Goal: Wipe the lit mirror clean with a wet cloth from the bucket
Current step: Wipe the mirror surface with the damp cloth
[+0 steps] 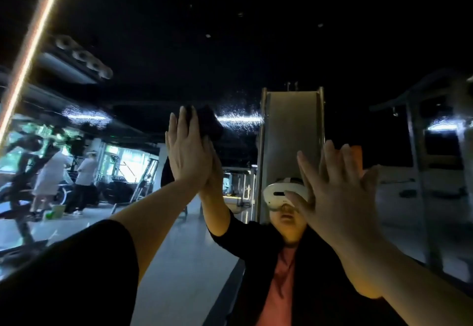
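Note:
The mirror fills the view, with a glowing light strip along its upper left edge. My left hand is raised with straight fingers and presses a dark cloth flat against the glass. Fine water droplets speckle the glass just right of the cloth. My right hand lies flat on the mirror lower right, fingers spread, holding nothing. The bucket is not in view.
The glass reflects a person in a black jacket and pink top wearing a white headset. Also reflected are gym machines, two standing people at the left, a tall beige column and a grey floor.

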`<state>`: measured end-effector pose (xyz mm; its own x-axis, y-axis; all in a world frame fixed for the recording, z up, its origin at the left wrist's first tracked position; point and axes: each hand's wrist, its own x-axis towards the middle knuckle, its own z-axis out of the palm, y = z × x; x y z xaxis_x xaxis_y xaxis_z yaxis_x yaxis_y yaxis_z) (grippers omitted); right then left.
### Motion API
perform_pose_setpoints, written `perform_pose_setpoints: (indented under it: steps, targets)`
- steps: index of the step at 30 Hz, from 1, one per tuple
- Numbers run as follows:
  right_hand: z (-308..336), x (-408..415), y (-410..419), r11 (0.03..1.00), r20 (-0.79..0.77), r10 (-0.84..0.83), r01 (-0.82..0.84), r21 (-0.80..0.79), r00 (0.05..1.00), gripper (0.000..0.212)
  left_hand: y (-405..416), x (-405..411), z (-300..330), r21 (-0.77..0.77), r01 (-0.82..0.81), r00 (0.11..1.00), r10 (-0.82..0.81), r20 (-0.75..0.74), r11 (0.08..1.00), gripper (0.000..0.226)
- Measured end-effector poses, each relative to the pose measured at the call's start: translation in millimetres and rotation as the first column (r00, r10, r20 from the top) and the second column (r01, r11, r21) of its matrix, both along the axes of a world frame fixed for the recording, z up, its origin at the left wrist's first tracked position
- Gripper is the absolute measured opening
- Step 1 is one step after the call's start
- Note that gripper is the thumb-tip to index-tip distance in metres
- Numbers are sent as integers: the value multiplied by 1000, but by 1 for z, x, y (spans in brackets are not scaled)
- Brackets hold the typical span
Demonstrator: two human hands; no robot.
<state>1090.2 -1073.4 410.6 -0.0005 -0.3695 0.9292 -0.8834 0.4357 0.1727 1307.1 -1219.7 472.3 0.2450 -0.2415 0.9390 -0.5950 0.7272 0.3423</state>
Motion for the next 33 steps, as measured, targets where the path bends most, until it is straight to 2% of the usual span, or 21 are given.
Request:
perform_pose_setpoints:
  steps: [2, 3, 5, 6, 8, 10, 11, 13, 14, 16, 19, 20, 21, 23, 25, 27, 29, 31, 33]
  targets:
    - [0, -2, -4, 1000, -16, -2, 2, -11, 1000, 80, 7, -16, 22, -8, 32, 998, -32, -45, 999, 55]
    - [0, -2, -5, 1000, -18, -5, 5, -12, 1000, 80, 15, -31, 26, -42, 62, 998, -62, -4, 997, 52]
    - [-1, -3, -5, 1000, -20, -18, 18, -8, 1000, 80, 37, -67, 16, -197, 99, 970, -51, 236, 975, 50]
    - [-1, -3, -4, 1000, -23, -20, 20, -9, 1000, 80, 42, -80, 5, -267, 104, 929, 2, 370, 958, 52]
    - [0, -3, -2, 1000, -23, -13, 13, 6, 1000, 81, 36, -78, -9, -346, 51, 861, 134, 490, 937, 55]
    - [0, -4, 0, 1000, -28, -1, 2, 12, 1000, 81, 16, -50, 4, -324, -81, 890, 215, 403, 943, 55]
    - [0, -5, 0, 1000, -30, -1, 1, 9, 1000, 80, 7, -34, 16, -255, -139, 921, 219, 322, 957, 56]
    - [0, -5, -1, 1000, -36, -13, 13, 9, 999, 79, 3, -14, 36, -79, -135, 974, 147, 171, 988, 57]
    - [0, -5, -1, 1000, -42, -21, 22, 8, 999, 79, 9, -18, 40, -49, -119, 982, 125, 140, 992, 57]
    - [0, -5, -1, 1000, -52, -29, 29, 5, 998, 78, 29, -47, 34, -152, -100, 962, 135, 238, 983, 54]
    - [0, -4, 2, 999, -50, -34, 34, 12, 998, 78, 41, -78, 6, -401, 12, 789, 237, 566, 916, 48]
    - [1, -3, 2, 999, -51, -30, 31, 18, 998, 79, 40, -74, 7, -427, 4, 768, 270, 580, 904, 46]
    - [2, -2, 5, 1000, -51, -14, 15, 20, 999, 79, 36, -66, 15, -402, -46, 795, 277, 540, 915, 47]
    - [3, -5, 17, 1000, -45, 20, -20, -7, 999, 85, 31, -46, 35, -243, -108, 912, 193, 363, 964, 50]
    - [-3, -19, 35, 998, 8, 16, -16, -68, 1000, 96, 28, -36, 48, -144, -90, 957, 126, 262, 985, 53]
    - [-14, -37, 56, 995, 136, 10, 4, -103, 991, 110, 31, -48, 47, -186, -127, 935, 180, 305, 974, 56]
    - [-22, -50, 66, 999, 246, -37, 43, -20, 969, 120, 39, -71, 33, -244, -97, 908, 186, 375, 965, 58]
    - [-28, -57, 63, 995, 270, -82, 63, 80, 959, 123, 54, -97, 6, -327, -33, 858, 194, 475, 945, 57]
    - [-31, -56, 60, 997, 258, -53, 37, 67, 965, 123, 61, -108, -29, -395, 41, 754, 231, 615, 918, 57]
